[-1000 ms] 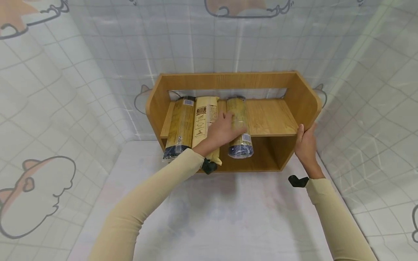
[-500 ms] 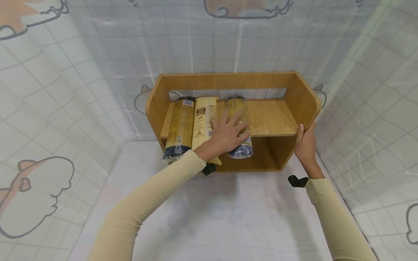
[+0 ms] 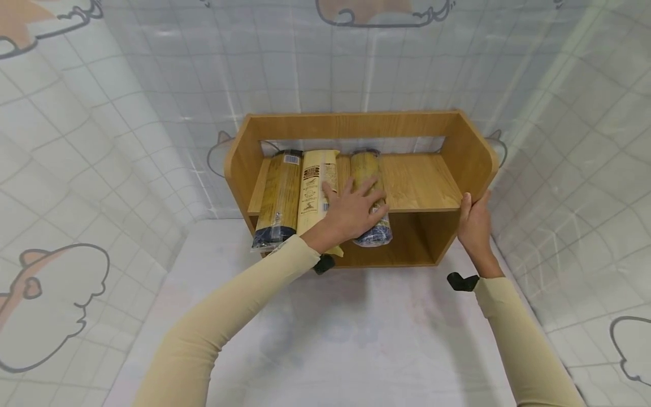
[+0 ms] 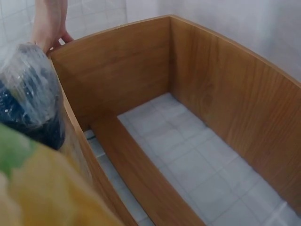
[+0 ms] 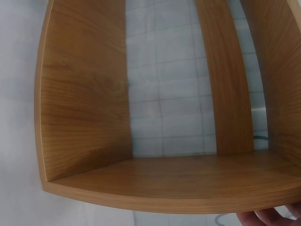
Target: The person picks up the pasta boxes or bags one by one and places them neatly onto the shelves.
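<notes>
Three long packs lie side by side on the upper board of a small wooden shelf (image 3: 419,178) in the head view. At the left is a clear-wrapped pack of what looks like dried noodles (image 3: 281,189), with dark blue ends. A cream pack with brown print (image 3: 311,195) lies beside it. My left hand (image 3: 351,216) rests with fingers spread on a second clear-wrapped noodle pack (image 3: 364,164), its forearm crossing the cream one. That pack's blue end (image 4: 35,101) shows in the left wrist view. My right hand (image 3: 475,226) grips the shelf's right side panel; its fingertips (image 5: 268,217) show in the right wrist view.
Below the upper board is a lower compartment (image 3: 407,243). A back slat (image 5: 228,84) runs along the shelf. The shelf stands on a pale covered table (image 3: 386,333), with curtains of checked sheeting (image 3: 325,73) behind and on both sides.
My left hand has turned and come down flat with fingers spread on the right-hand pack. The packs keep their places; my right hand keeps its grip.
</notes>
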Action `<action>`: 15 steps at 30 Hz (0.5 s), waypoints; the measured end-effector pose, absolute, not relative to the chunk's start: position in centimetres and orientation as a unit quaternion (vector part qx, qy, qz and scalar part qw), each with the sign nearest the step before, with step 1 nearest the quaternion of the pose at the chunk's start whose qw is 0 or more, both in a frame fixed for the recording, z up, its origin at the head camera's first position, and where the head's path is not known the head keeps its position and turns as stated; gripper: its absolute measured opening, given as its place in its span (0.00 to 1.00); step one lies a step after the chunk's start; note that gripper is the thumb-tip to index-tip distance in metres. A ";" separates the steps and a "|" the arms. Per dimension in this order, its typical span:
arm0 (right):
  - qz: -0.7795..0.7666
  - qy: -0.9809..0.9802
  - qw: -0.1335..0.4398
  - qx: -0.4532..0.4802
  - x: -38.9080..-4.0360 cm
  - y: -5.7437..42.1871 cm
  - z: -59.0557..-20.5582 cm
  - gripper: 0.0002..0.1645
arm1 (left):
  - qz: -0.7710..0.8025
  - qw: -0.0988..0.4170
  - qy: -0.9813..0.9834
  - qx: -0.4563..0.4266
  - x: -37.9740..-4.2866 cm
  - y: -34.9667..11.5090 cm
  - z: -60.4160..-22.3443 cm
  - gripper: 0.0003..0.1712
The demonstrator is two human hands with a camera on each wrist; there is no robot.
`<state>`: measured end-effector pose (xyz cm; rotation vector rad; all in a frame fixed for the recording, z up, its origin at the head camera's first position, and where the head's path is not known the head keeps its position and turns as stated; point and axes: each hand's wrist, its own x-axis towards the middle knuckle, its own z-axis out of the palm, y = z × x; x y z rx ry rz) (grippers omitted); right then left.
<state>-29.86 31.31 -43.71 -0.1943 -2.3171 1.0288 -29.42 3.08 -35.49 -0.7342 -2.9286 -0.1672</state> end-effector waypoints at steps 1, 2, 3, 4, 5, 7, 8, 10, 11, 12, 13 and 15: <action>0.386 -0.871 0.294 -0.073 -29.8 31.3 -43.7 0.30 | -0.051 0.061 -0.967 -0.240 -29.4 3.1 -35.5 0.30; 0.386 -0.872 0.293 -0.073 -29.8 31.3 -43.7 0.30 | -0.047 0.064 -0.968 -0.238 -29.4 3.1 -35.5 0.31; 0.386 -0.872 0.291 -0.073 -29.8 31.4 -43.7 0.30 | -0.040 0.065 -0.969 -0.235 -29.5 3.0 -35.4 0.32; 0.385 -0.874 0.289 -0.071 -29.8 31.3 -43.7 0.30 | -0.037 0.067 -0.970 -0.231 -29.5 3.0 -35.4 0.33; 0.385 -0.875 0.287 -0.071 -29.9 31.3 -43.7 0.30 | -0.033 0.066 -0.971 -0.226 -29.5 2.9 -35.4 0.34; 0.387 -0.875 0.284 -0.069 -29.9 31.3 -43.6 0.30 | -0.027 0.063 -0.974 -0.217 -29.6 2.7 -35.3 0.33; 0.387 -0.875 0.282 -0.071 -30.0 31.3 -43.6 0.30 | -0.027 0.060 -0.975 -0.214 -29.7 2.6 -35.3 0.32; 0.390 -0.874 0.279 -0.072 -30.1 31.4 -43.6 0.30 | -0.029 0.055 -0.976 -0.207 -29.8 2.3 -35.2 0.31; 0.392 -0.874 0.278 -0.073 -30.1 31.4 -43.6 0.30 | -0.031 0.053 -0.977 -0.205 -29.8 2.2 -35.2 0.30; 0.394 -0.873 0.277 -0.074 -30.1 31.4 -43.6 0.30 | -0.033 0.052 -0.977 -0.205 -29.8 2.0 -35.2 0.29; 0.394 -0.873 0.277 -0.075 -30.1 31.4 -43.7 0.30 | -0.037 0.052 -0.977 -0.205 -29.8 1.9 -35.3 0.28; 0.396 -0.872 0.277 -0.073 -30.1 31.4 -43.7 0.30 | -0.038 0.056 -0.976 -0.207 -29.8 1.6 -35.3 0.27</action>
